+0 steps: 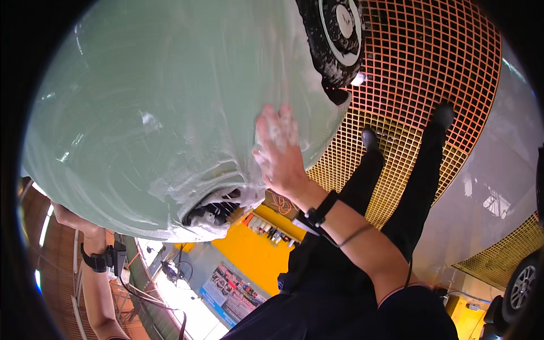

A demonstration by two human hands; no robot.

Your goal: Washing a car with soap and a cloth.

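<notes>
A pale green car body panel [170, 97], streaked with white suds, fills the upper left. My right hand [278, 148] lies on it back up, its fingers and knuckles covered in suds; whatever is under the palm is hidden. Just below this hand, foam surrounds a dark recess [216, 208] in the bodywork, possibly a lamp. A black wheel with a pale rim [340, 34] stands at the top right of the panel, splashed with foam. My left hand [76, 219] is at the panel's far lower-left edge, its fingers mostly hidden by the bodywork.
Orange floor grating [425, 63] and yellow grating [348, 140] lie under my feet. Grey floor [459, 212] borders them. Another vehicle's wheel [520, 287] stands at lower right. A yellow wall panel [250, 246] with a rack of bottles [272, 229] and a poster [233, 293] show below.
</notes>
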